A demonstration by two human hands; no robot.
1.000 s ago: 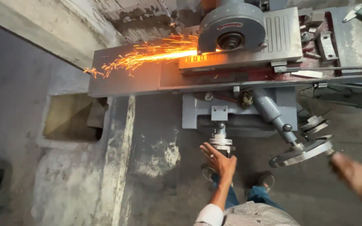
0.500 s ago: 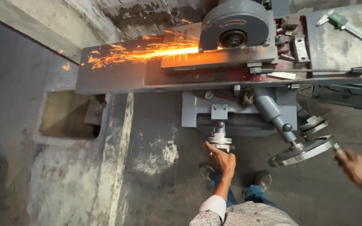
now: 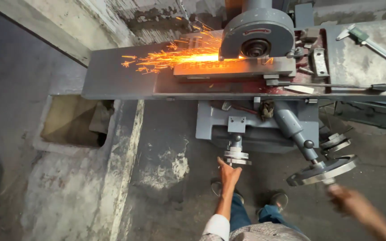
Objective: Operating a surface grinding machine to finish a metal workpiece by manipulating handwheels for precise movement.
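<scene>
The left hand [image 3: 228, 172] rests with its fingers loosely spread on the small handwheel [image 3: 236, 156] at the near front of the grey grinding machine [image 3: 255, 125]. The right hand [image 3: 349, 201], blurred, is at the handle of the large handwheel [image 3: 322, 171] to the right; whether it grips cannot be told. On the far table [image 3: 117, 80], sparks [image 3: 170, 58] fly left from under the wheel guard [image 3: 258, 33].

Bare hands, a rolled-up white cuff [image 3: 216, 225] on the left arm, a pale checked shirt [image 3: 264, 233], blue jeans [image 3: 252, 214] and dark sandals [image 3: 277, 199].
</scene>
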